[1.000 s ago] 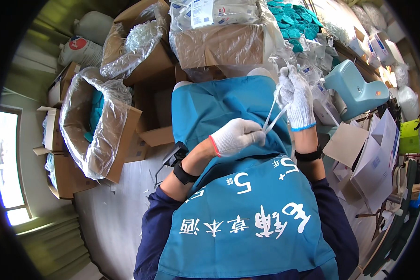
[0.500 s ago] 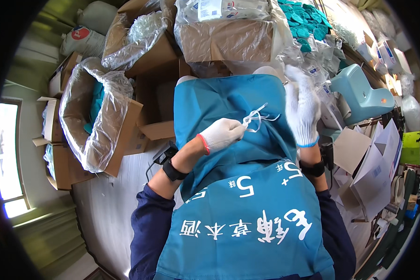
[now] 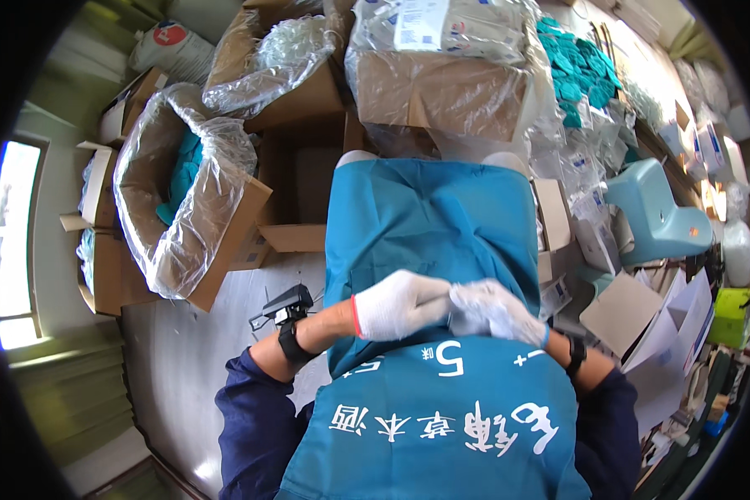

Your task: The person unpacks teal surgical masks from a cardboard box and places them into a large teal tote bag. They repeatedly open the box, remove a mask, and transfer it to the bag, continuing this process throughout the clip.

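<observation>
My left hand (image 3: 401, 306), in a white knit glove with a red cuff, is closed above my blue apron (image 3: 429, 204). Its fingertips meet those of my right hand (image 3: 498, 312), gloved in white with a blue cuff. Curled fingers on the right hand face the left. Whatever lies between the two hands is hidden; the white strings seen earlier do not show. Each wrist wears a black band, and a black device (image 3: 287, 304) is fixed at the left one.
A plastic-lined carton (image 3: 183, 250) with teal items stands left, beside an open carton (image 3: 300, 187). Ahead is a large carton (image 3: 442, 92) of clear packages. At right are a pile of teal pieces (image 3: 575, 62), a light-blue plastic chair (image 3: 654, 212) and flattened cardboard (image 3: 621, 312).
My right hand has come from the right side to meet the left over the apron. The left hand has drawn closer to me, and the white strings are out of sight.
</observation>
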Tool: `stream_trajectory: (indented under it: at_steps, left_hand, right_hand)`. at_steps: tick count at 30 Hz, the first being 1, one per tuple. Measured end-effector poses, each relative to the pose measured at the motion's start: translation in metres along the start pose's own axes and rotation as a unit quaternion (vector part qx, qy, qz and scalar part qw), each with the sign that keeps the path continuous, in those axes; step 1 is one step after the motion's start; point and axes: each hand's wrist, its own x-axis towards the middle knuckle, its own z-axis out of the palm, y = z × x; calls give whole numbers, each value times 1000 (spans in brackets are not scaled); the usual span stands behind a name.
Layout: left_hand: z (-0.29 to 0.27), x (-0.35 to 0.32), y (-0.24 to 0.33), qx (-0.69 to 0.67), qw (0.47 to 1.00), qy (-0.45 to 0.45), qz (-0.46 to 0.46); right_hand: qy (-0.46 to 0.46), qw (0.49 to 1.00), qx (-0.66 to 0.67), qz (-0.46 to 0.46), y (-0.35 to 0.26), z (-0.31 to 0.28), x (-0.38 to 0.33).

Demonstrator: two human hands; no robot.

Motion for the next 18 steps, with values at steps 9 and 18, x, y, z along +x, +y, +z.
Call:
stream_trajectory:
  at_steps: [9, 18]
  left_hand:
    - [-21, -45, -7, -21, 1000, 7, 0]
    - [-148, -83, -96, -35, 885, 424, -189]
  right_hand:
    - [-81, 976, -36, -198, 27, -9, 5]
    - [104, 891, 393, -201, -41, -72, -3]
